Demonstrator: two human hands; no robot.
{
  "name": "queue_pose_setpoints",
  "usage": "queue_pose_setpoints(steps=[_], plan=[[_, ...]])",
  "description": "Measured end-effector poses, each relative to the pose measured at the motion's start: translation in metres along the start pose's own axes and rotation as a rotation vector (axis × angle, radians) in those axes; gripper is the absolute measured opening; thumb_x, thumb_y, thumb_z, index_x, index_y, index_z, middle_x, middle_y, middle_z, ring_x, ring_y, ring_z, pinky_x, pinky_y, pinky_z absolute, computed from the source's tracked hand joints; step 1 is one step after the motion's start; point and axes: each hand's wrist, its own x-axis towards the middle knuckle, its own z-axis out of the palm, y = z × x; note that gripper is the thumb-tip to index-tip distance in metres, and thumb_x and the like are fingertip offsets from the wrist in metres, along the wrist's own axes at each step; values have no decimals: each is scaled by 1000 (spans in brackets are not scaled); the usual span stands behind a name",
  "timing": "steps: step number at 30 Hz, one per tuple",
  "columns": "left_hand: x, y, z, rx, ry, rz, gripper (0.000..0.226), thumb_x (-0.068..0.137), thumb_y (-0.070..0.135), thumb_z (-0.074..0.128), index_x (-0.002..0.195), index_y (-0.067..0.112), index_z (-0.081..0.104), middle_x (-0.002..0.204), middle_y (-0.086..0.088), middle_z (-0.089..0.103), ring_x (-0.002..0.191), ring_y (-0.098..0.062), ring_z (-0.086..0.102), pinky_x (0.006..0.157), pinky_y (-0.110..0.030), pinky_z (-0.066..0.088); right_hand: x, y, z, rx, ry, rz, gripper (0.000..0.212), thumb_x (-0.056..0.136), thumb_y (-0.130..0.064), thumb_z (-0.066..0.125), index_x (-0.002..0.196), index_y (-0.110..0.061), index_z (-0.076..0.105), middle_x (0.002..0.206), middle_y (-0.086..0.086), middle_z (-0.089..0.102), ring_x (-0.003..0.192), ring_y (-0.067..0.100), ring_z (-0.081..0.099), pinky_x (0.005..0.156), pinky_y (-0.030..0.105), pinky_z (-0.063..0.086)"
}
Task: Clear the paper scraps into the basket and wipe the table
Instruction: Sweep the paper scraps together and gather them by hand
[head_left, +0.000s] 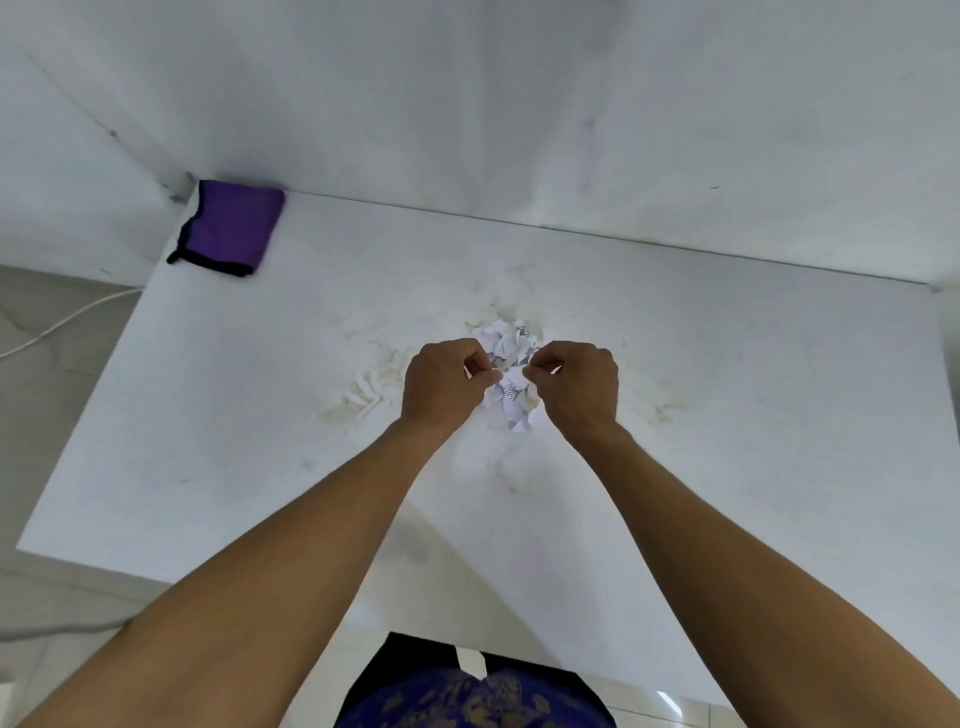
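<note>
While both fists pinch paper, the scrap pile lies on the counter between left hand and right hand, equally near; no basket visible.

The paper scraps are small white crumpled bits, some with tiny black print, bunched in one little pile near the middle of the white table. The table top has pale yellowish smudges around the pile, mostly at 9 o'clock and 3 o'clock from it. A folded purple cloth with a black edge lies flat at 10 o'clock, in the table's far corner, well apart from the pile.
</note>
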Motion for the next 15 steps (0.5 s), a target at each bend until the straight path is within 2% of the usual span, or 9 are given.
queue_pose_setpoints(steps=[4, 7, 9, 11, 13, 15], plan=[[4, 2, 7, 9, -28, 20, 14, 81, 30, 78, 75, 21, 70, 72, 12, 66, 63, -9, 59, 62, -25, 47, 3, 5, 1, -37, 21, -46, 5, 76, -25, 79, 79, -23, 75, 83, -5, 60, 70, 12, 58, 63, 25, 40], [4, 0, 9, 23, -23, 33, 9, 88, 24, 71, 81, 19, 73, 78, 9, 69, 67, -11, 60, 67, -27, 49, 2, 3, 1, -40, 22, -59, 7, 82, -25, 73, 77, -21, 76, 86, -7, 67, 69, 11, 61, 66, 27, 46], [4, -2, 10, 21, -6, 17, 7, 85, 21, 74, 79, 18, 73, 75, 8, 71, 65, -9, 61, 66, -26, 49, 4, 4, 1, -32, 12, -26, 11, 80, -15, 71, 70, -15, 75, 79, -1, 72, 67, 19, 64, 69, 31, 52], [5, -2, 10, 0, -21, -3, 8, 79, 19, 79, 74, 17, 74, 69, 12, 69, 63, -6, 63, 66, -24, 51, 7, 6, 1, -21, 0, 6, 13, 75, -7, 68, 63, -10, 71, 63, 2, 69, 61, 25, 63, 64, 34, 53], [6, -1, 9, -12, -42, -6, 13, 75, 19, 84, 71, 15, 72, 64, 16, 63, 61, -3, 63, 66, -20, 50, 7, 6, -1, 1, -7, 31, 12, 72, -4, 69, 62, -10, 65, 56, 0, 63, 57, 23, 59, 57, 28, 45], [7, 1, 8, -7, -56, 8, 18, 74, 22, 86, 69, 15, 70, 63, 17, 62, 60, -1, 61, 66, -20, 50, 6, 4, -3, 17, -10, 14, 17, 68, -5, 74, 64, -11, 59, 56, -4, 57, 55, 16, 51, 56, 25, 37]])
